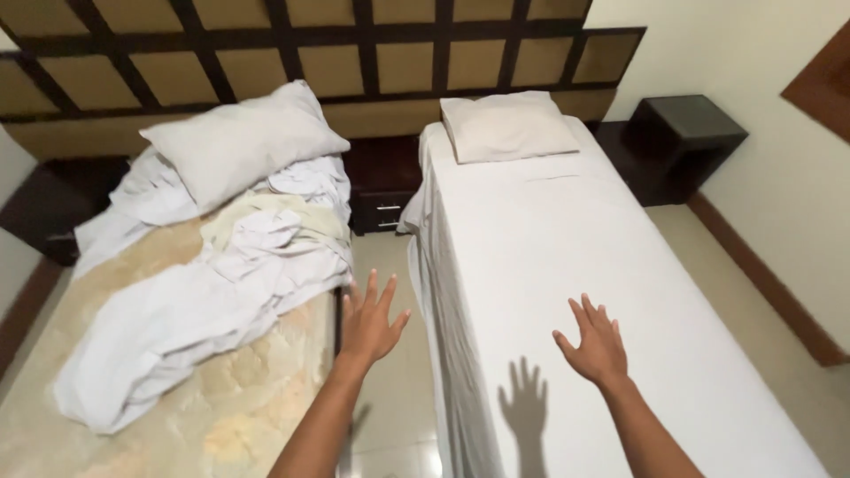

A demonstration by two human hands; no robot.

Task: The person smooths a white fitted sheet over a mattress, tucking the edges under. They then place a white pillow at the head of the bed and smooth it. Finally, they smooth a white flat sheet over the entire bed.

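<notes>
both hands spread and holding nothing, the left hand (370, 320) hangs over the floor gap and the right hand (595, 343) over the made bed's white sheet (567, 257) at 5 o'clock, where a careless press could likely wrinkle it.

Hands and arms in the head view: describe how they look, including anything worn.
Both arms are bare along all that shows, with no sleeve or cuff in view. The left hand and the right hand wear no gloves, and no ring, watch or bracelet can be seen on the fingers or wrists. The nails look short and unpainted, though they are small in the picture. No markings show.
</notes>
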